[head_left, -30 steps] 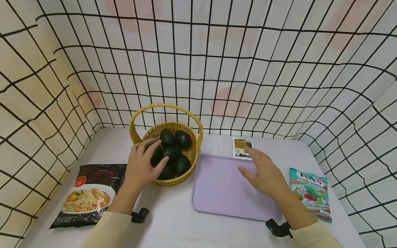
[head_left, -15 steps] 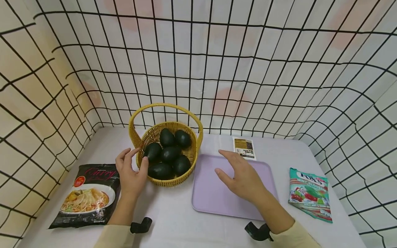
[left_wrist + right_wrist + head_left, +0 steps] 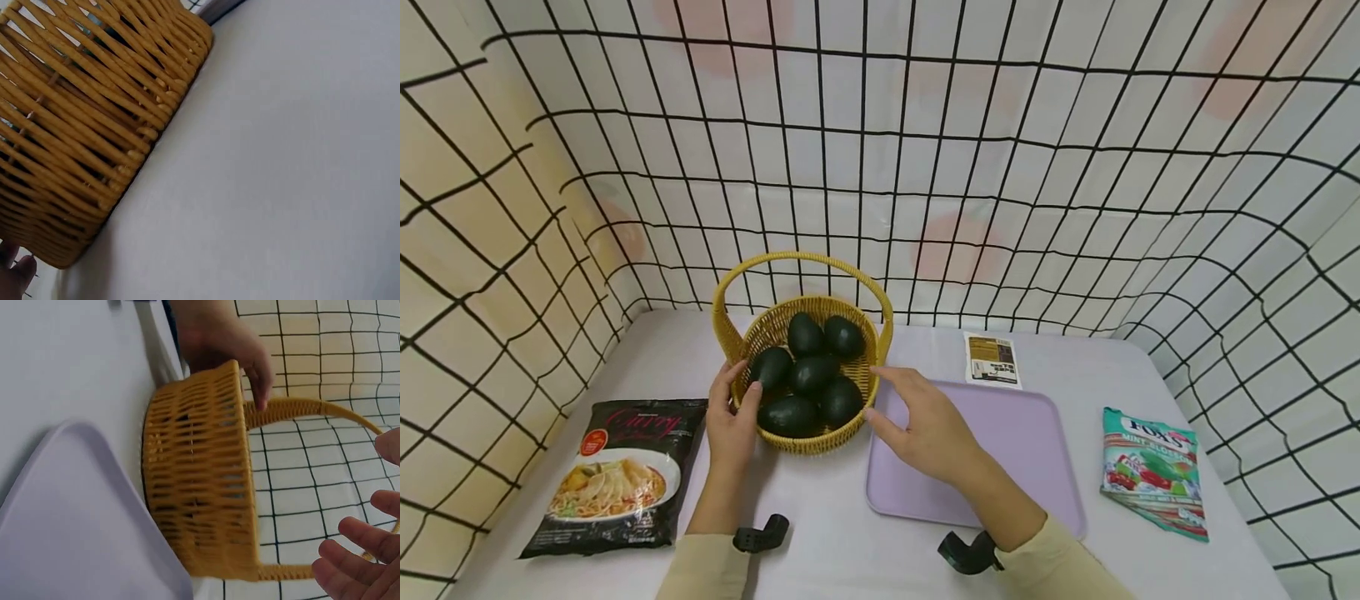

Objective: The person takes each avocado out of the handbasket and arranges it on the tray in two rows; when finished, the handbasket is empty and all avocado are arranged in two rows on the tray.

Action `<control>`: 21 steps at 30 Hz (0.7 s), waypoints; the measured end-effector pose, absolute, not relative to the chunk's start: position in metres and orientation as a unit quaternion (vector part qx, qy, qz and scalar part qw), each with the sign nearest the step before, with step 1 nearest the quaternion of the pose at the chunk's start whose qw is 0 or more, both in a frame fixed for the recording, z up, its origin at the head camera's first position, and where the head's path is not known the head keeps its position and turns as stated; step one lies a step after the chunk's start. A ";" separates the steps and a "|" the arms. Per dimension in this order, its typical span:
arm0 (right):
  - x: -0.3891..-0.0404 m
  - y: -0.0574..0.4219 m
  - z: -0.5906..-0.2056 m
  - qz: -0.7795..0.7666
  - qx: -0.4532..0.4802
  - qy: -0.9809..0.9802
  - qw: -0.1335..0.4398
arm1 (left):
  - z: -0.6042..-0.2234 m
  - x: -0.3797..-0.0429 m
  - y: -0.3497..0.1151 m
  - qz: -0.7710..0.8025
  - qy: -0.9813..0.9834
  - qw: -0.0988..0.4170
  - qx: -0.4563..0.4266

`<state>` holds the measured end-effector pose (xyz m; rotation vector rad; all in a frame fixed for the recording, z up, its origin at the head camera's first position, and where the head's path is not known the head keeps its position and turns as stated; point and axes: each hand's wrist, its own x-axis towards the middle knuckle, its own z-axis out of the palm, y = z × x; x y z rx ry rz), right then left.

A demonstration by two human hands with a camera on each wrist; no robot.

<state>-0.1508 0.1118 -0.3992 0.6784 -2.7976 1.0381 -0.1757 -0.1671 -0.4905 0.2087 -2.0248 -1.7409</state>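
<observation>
A yellow wicker basket (image 3: 812, 443) with a tall arched handle (image 3: 799, 255) holds several dark green avocados (image 3: 815, 375). My left hand (image 3: 734, 429) is at its left rim, the thumb over the edge and the fingers on the outer side; in the right wrist view that left hand (image 3: 228, 347) grips the rim near the handle's foot. My right hand (image 3: 928, 425) reaches toward the basket's right rim, its fingers spread and holding nothing. In the right wrist view the right hand's fingers (image 3: 359, 565) stand apart from the basket wall (image 3: 200, 475).
A lilac tray (image 3: 985, 492) lies right of the basket, partly under my right arm. Behind it is a small printed packet (image 3: 992, 360). At left lies a black noodle packet (image 3: 617, 479), at far right a Fox's sweets bag (image 3: 1153, 473). Black wire mesh (image 3: 895, 133) surrounds the table.
My left hand has drawn back from over the avocados and come to the basket's left rim. My right hand has swung left across the tray to the right rim. The basket stays in place.
</observation>
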 end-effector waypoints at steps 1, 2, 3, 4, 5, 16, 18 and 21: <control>-0.153 0.108 -0.400 0.343 0.221 -0.912 0.035 | -0.492 -0.177 -0.167 -0.638 -0.732 0.225 0.076; -0.154 0.103 -0.401 0.349 0.219 -0.911 0.029 | -0.494 -0.178 -0.166 -0.643 -0.730 0.218 0.079; -0.156 0.099 -0.402 0.356 0.218 -0.908 0.023 | -0.494 -0.179 -0.166 -0.649 -0.727 0.209 0.081; -0.158 0.095 -0.403 0.364 0.215 -0.906 0.016 | -0.495 -0.180 -0.165 -0.655 -0.724 0.199 0.085; -0.160 0.091 -0.405 0.368 0.214 -0.905 0.013 | -0.495 -0.180 -0.165 -0.660 -0.721 0.190 0.090; -0.198 0.040 -0.427 0.377 0.215 -0.901 0.025 | -0.500 -0.185 -0.163 -0.691 -0.694 0.172 0.102; -0.207 0.030 -0.431 0.376 0.216 -0.901 0.025 | -0.501 -0.184 -0.163 -0.690 -0.695 0.174 0.104; -0.221 0.020 -0.435 0.369 0.204 -0.906 0.014 | -0.502 -0.183 -0.165 -0.691 -0.694 0.178 0.102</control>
